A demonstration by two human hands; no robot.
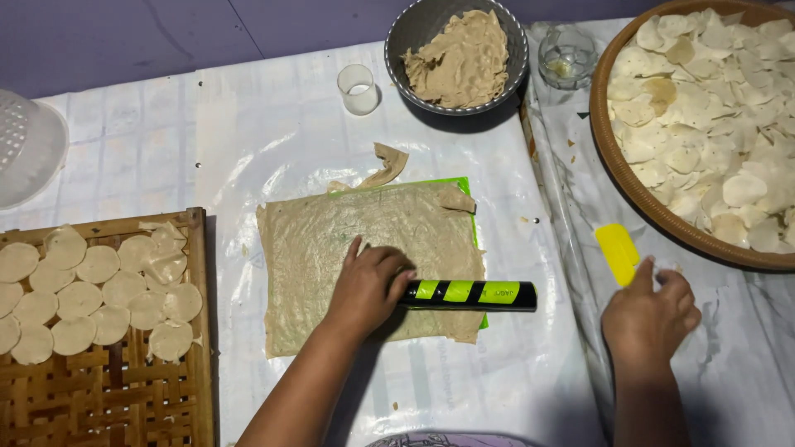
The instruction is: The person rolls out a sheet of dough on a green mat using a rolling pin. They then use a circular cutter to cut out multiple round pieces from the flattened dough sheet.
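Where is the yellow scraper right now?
In the head view the yellow scraper lies right of the dough sheet, just above the right hand and beside the big basket.

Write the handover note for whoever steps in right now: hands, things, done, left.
Left hand: grip closed on one end of the black-and-green striped rolling pin, lying across the thin beige rolled dough sheet.
Right hand: on the plastic sheet beside the yellow plastic scraper, holding nothing clear.
Done: cut dough rounds laid on the woven bamboo tray.
Left: sheet uncut.
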